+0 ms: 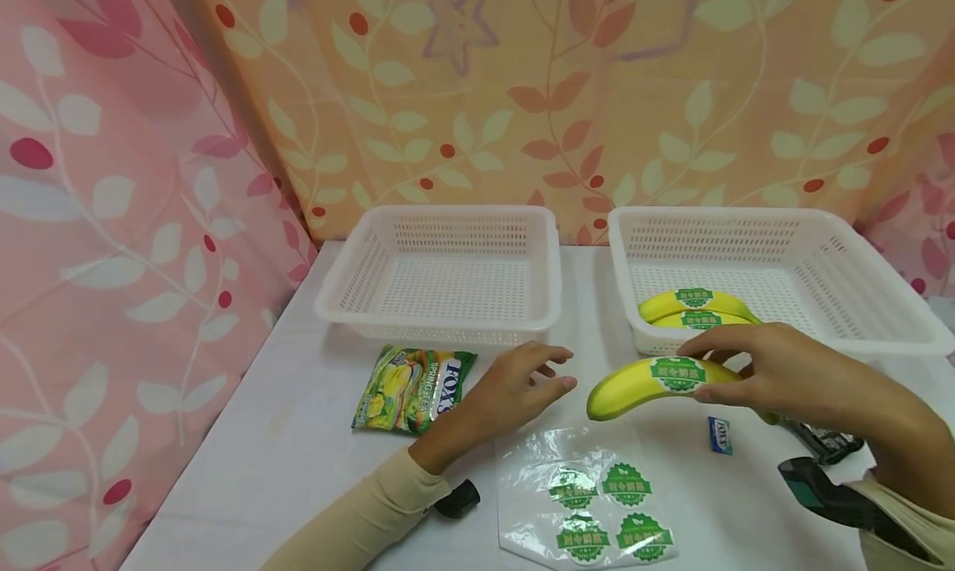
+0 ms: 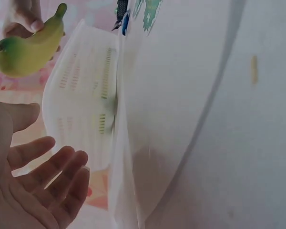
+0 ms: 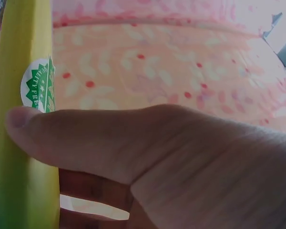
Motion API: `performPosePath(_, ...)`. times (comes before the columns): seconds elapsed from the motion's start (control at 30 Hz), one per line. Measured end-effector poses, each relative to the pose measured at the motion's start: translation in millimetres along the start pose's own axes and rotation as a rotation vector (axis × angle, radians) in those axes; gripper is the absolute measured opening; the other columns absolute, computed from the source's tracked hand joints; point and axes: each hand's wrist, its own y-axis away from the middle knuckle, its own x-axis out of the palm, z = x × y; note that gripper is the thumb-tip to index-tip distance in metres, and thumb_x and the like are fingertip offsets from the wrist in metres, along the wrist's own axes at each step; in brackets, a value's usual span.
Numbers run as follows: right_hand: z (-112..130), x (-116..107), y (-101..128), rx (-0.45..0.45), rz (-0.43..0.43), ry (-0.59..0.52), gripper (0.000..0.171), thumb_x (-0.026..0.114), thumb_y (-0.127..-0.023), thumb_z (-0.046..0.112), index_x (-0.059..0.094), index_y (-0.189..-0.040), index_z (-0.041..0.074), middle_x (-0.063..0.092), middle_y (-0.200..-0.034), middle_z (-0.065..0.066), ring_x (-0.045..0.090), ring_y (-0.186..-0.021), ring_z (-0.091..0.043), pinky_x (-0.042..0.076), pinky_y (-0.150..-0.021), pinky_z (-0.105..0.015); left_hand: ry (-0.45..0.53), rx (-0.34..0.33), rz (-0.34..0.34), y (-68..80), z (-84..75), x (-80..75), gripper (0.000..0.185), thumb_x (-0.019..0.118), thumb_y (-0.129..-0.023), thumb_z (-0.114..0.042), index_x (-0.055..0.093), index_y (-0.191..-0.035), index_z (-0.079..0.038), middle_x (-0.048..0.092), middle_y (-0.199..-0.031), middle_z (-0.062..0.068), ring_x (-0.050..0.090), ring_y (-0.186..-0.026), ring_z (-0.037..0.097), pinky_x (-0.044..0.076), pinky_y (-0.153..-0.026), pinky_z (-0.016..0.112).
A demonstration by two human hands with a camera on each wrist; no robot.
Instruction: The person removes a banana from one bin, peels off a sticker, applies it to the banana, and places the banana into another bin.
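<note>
My right hand (image 1: 783, 372) holds a yellow banana (image 1: 627, 393) between thumb and fingers, above the table in front of the right basket. A green and white round sticker (image 1: 677, 374) is on the banana's side; the right wrist view shows the thumb beside that sticker (image 3: 38, 86). My left hand (image 1: 515, 389) hovers with fingers loosely bent and nothing in them, left of the banana's tip and beside a green FOX'S candy bag (image 1: 410, 389). Below both hands lies a clear sheet (image 1: 522, 505) bearing several green stickers (image 1: 627, 484).
Two white plastic baskets stand at the back; the right basket (image 1: 783, 223) contains bananas with stickers (image 1: 694, 302), the left basket (image 1: 448, 331) shows a bare bottom. A small blue FOX'S candy (image 1: 719, 435) and a black object (image 1: 828, 442) lie at the right.
</note>
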Motion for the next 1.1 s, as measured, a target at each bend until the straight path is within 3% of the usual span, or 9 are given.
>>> performPosePath(0.07,-6,-6,3,0.021,-0.032,0.022,0.059,0.088,-0.086,0.04,0.071,-0.134,0.01,0.074,-0.111,-0.006,0.066,-0.087,-0.019,0.05,-0.063,-0.026,-0.008,0.02,0.005,-0.3,-1.4,3.2,0.045,0.068,-0.106,-0.027,0.061,-0.145,-0.005,0.065,-0.138,0.013,0.071,-0.118,0.025,0.059,-0.094,0.028)
performPosePath(0.23,-20,-18,11,0.092,-0.056,0.025,0.062,0.088,-0.087,0.041,0.068,-0.136,0.008,0.071,-0.115,-0.017,0.072,-0.084,-0.024,0.055,-0.063,-0.028,-0.062,0.06,0.008,-5.4,-8.2,12.0,0.051,0.069,-0.105,-0.03,0.056,-0.149,-0.009,0.058,-0.147,0.007,0.067,-0.123,0.024,0.057,-0.096,0.026)
performPosePath(0.43,-31,-27,22,0.116,-0.077,0.008,0.064,0.085,-0.09,0.042,0.066,-0.14,0.007,0.069,-0.119,-0.021,0.074,-0.083,-0.028,0.057,-0.06,-0.028,-0.115,0.079,-0.03,-26.5,-24.4,20.8,0.06,0.069,-0.105,-0.035,0.049,-0.156,-0.011,0.049,-0.157,0.007,0.062,-0.128,0.024,0.055,-0.099,0.023)
performPosePath(0.77,-36,-33,25,0.152,-0.088,-0.018,0.068,0.085,-0.091,0.039,0.062,-0.143,0.002,0.066,-0.121,-0.026,0.071,-0.082,-0.028,0.056,-0.057,-0.032,0.092,-0.054,-0.094,-76.5,-31.6,35.3,0.069,0.07,-0.103,-0.04,0.042,-0.162,-0.017,0.029,-0.172,0.004,0.059,-0.135,0.028,0.057,-0.102,0.035)
performPosePath(0.93,-40,-33,23,0.155,-0.089,0.003,0.07,0.085,-0.09,0.042,0.062,-0.143,0.002,0.067,-0.12,-0.025,0.07,-0.081,-0.027,0.056,-0.057,-0.031,0.106,-0.089,-0.116,-93.1,-28.0,41.1,0.068,0.066,-0.104,-0.047,0.043,-0.162,-0.021,0.024,-0.175,-0.001,0.06,-0.135,0.025,0.055,-0.099,0.029)
performPosePath(1.1,-45,-34,22,0.154,-0.113,0.041,0.07,0.086,-0.088,0.045,0.065,-0.14,0.003,0.069,-0.119,-0.025,0.071,-0.085,-0.031,0.058,-0.062,-0.034,0.09,-0.082,-0.127,-99.8,-24.5,45.5,0.066,0.068,-0.103,-0.047,0.046,-0.161,-0.023,0.023,-0.176,-0.004,0.061,-0.133,0.023,0.055,-0.094,0.025)
